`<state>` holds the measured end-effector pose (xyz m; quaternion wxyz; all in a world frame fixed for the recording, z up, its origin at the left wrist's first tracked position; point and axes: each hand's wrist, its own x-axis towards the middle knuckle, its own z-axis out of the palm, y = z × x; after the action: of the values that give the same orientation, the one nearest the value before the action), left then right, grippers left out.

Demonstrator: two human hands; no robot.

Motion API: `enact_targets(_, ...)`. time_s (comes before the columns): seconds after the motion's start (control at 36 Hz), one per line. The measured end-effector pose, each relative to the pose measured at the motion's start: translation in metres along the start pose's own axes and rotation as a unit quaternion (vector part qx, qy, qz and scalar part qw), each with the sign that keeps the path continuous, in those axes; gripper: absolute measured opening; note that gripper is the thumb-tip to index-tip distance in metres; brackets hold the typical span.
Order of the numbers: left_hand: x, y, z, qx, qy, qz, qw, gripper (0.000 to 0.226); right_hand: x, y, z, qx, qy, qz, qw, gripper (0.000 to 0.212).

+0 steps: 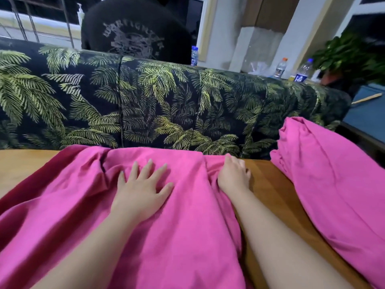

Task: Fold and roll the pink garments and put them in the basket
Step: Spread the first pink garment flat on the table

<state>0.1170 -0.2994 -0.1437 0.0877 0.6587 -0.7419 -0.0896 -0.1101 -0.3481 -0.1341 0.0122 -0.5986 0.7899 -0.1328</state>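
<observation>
**Two hands flatten the cloth before folding**

Two pink garments: one spread on the bench, another heaped right. Left hand presses, fingers spread; right hand seems to pinch the far edge. Smooth creases first, I'd say. No basket visible.

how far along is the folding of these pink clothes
Early. Nothing looks rolled, and no basket is in view. In hand: the left hand presses flat on the pink garment spread on the table, while the right hand grips its edge. Left: the second pink garment lies bunched, untouched.
</observation>
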Motion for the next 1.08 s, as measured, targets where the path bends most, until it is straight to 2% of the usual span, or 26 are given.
enact_targets(0.06,0.0,0.0,0.001,0.001,0.004,-0.001,1.0,0.064,0.005,0.015,-0.004,-0.012,0.018,0.047,0.999,0.053)
enact_targets(0.11,-0.001,0.001,0.001,0.011,0.0,0.0,1.0,0.068,0.007,0.025,-0.005,-0.012,0.069,0.071,0.995,0.051)
enact_targets(0.17,-0.001,0.001,0.002,0.017,-0.003,0.003,1.0,0.078,0.007,0.029,-0.006,-0.009,0.146,0.053,0.988,0.052)
enact_targets(0.22,-0.001,0.001,0.001,0.018,-0.003,0.002,1.0,0.081,0.01,0.031,-0.005,-0.026,0.166,-0.011,0.986,0.058)
enact_targets(0.28,-0.001,0.001,0.0,0.018,-0.001,0.003,1.0,0.075,0.016,0.034,-0.004,-0.034,0.097,-0.062,0.993,0.054)
enact_targets(0.33,-0.002,0.001,0.0,0.021,-0.002,0.005,1.0,0.083,0.022,0.038,-0.005,-0.044,0.007,-0.077,0.996,0.047)
enact_targets(0.39,-0.002,0.002,0.0,0.023,-0.004,0.006,1.0,0.091,0.025,0.043,-0.006,-0.056,-0.035,-0.072,0.995,0.048)
enact_targets(0.53,-0.002,0.001,0.001,0.026,-0.002,0.009,1.0,0.093,0.035,0.055,-0.013,-0.084,-0.065,0.009,0.994,0.058)
enact_targets(0.64,-0.001,0.001,0.002,0.025,0.0,0.01,1.0,0.093,0.042,0.059,-0.019,-0.122,-0.04,0.088,0.988,0.059)
enact_targets(0.69,0.0,0.001,0.002,0.029,-0.001,0.011,1.0,0.093,0.04,0.055,-0.018,-0.107,0.009,0.063,0.992,0.053)
enact_targets(0.75,0.0,0.001,0.002,0.033,-0.004,0.012,0.999,0.094,0.031,0.047,-0.016,-0.076,0.054,-0.035,0.995,0.048)
enact_targets(0.81,0.001,0.001,0.002,0.036,-0.005,0.011,0.999,0.094,0.017,0.036,-0.014,-0.04,0.011,-0.1,0.994,0.053)
enact_targets(0.86,0.001,0.0,0.002,0.039,-0.007,0.012,0.999,0.094,0.0,0.033,-0.009,-0.016,-0.083,-0.092,0.992,0.063)
enact_targets(0.89,0.001,0.0,0.002,0.04,-0.01,0.012,0.999,0.094,-0.007,0.036,-0.006,-0.026,-0.107,-0.091,0.99,0.067)
enact_targets(0.97,0.001,-0.002,0.003,0.04,-0.017,0.017,0.999,0.093,-0.017,0.058,-0.006,-0.067,-0.106,-0.088,0.988,0.071)
enact_targets(1.08,-0.003,-0.004,0.001,0.035,-0.026,0.027,0.999,0.094,-0.021,0.081,-0.022,-0.09,-0.128,-0.025,0.987,0.075)
